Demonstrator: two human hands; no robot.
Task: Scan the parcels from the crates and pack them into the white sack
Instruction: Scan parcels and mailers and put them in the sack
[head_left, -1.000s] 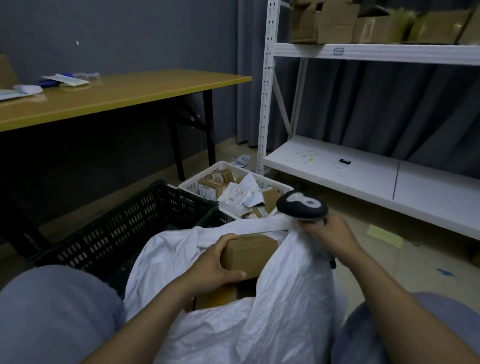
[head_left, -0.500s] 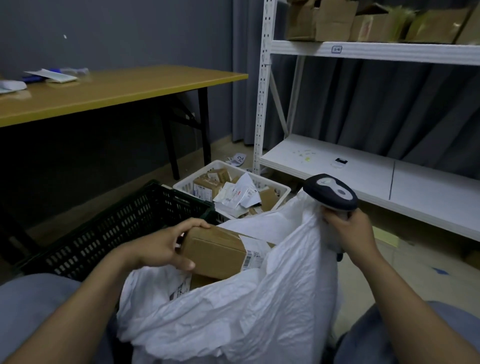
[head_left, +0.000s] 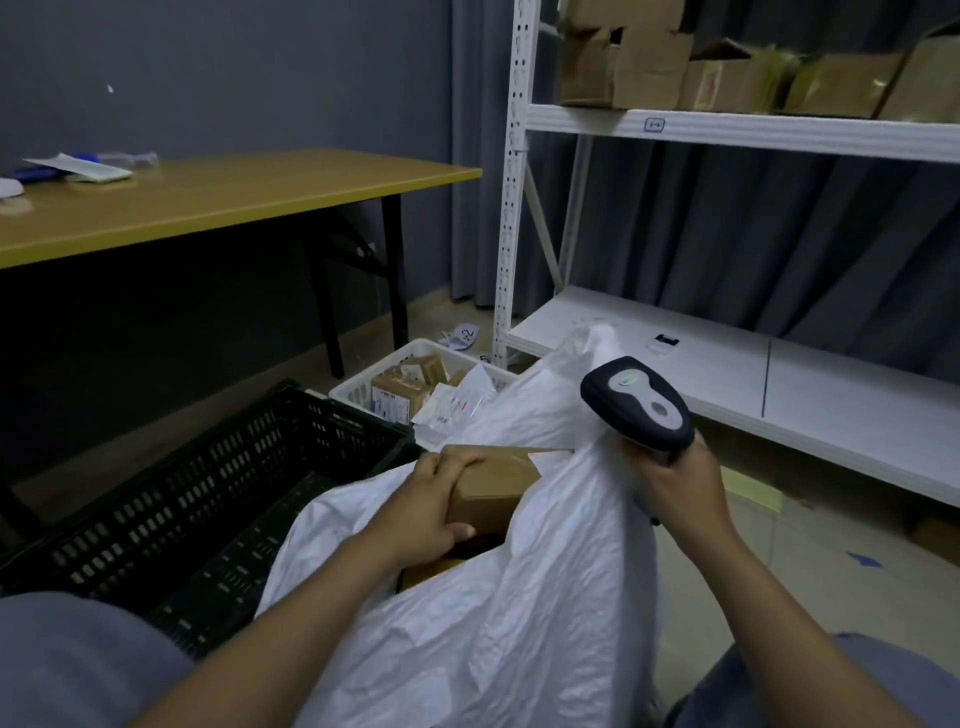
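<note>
Grip, left hand: left hand (head_left: 426, 512) curled over the near top edge of a cardboard box (head_left: 493, 483), with the fingers across the top face and the thumb on the near side. It holds the box firmly.
Grip, right hand: right hand (head_left: 680, 493) wrapped round the handle of a scanner (head_left: 636, 402), whose head is up and tilted away. The sack cloth appears bunched under the same fingers.
Head view, box position: directly under the left grip, partly inside the mouth of the white sack (head_left: 519, 623). The lower faces are hidden by cloth, and another brown parcel shows just below the grip.
Head view, reason for left hold: a grip from above lets the box be pushed down into the sack.
Head view, reason for right hold: the raised rim probably holds the mouth open, with the scanner ready for the next parcel.
Head view, supply: black crate (head_left: 218, 493) to the left of the left grip. White crate (head_left: 358, 387) beyond that grip holds small parcels and envelopes.
Head view, surroundings: table (head_left: 208, 202) far beyond the left grip. Shelf rack (head_left: 727, 374) beyond the right grip.
Step, judged: packing one box. Whether it has been scanned cannot be told.
Risk, judged: a box corner may catch on the loose cloth if the rim sags.
</note>
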